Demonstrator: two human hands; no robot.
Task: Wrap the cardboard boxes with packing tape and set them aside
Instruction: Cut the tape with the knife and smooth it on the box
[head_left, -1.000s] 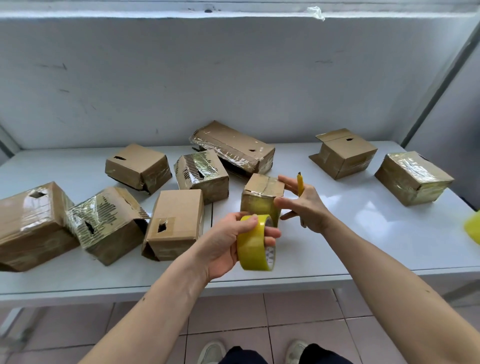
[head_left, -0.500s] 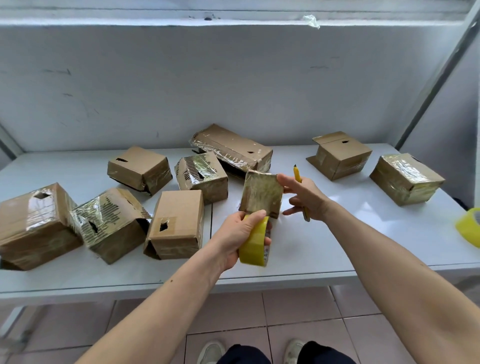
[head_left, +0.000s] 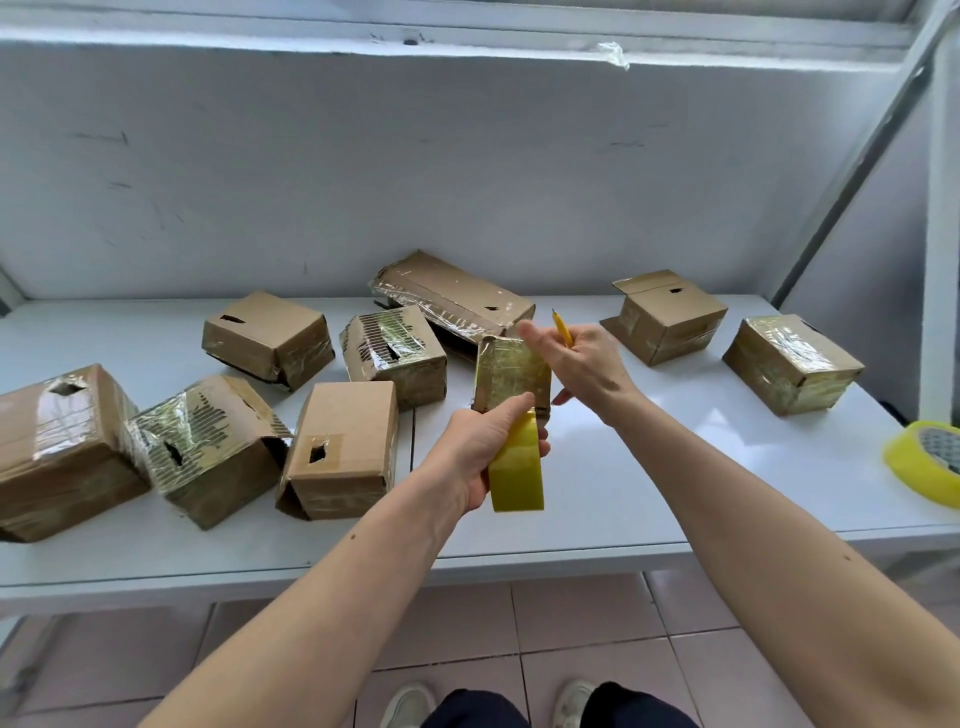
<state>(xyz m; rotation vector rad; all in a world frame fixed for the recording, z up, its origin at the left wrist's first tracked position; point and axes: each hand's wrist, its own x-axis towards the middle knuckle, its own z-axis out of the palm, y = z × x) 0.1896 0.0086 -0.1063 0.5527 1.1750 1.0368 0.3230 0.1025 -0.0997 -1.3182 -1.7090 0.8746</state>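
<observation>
On white table (head_left: 675, 467), nine boxes (head_left: 343, 447), two tape rolls (head_left: 517, 467)

The small cardboard box (head_left: 511, 371) I hold looks glossy under tape; my tape roll (head_left: 517, 475) is shiny yellow plastic; the table (head_left: 675, 467) is smooth white.

Both forearms reach forward from the bottom of the head view, bare, converging toward centre. My left hand (head_left: 475, 452) is raised, palm turned inward, fingers curled round a yellow tape roll (head_left: 517, 475), thumb extended up along its top edge. My right hand (head_left: 582, 364) sits just beyond and above the left, back of the hand toward the camera, wrist bent. Its index finger and thumb reach left to the top corner of a small taped box (head_left: 511, 374); the remaining fingers grip a yellow pencil (head_left: 562, 328) pointing upward.
</observation>
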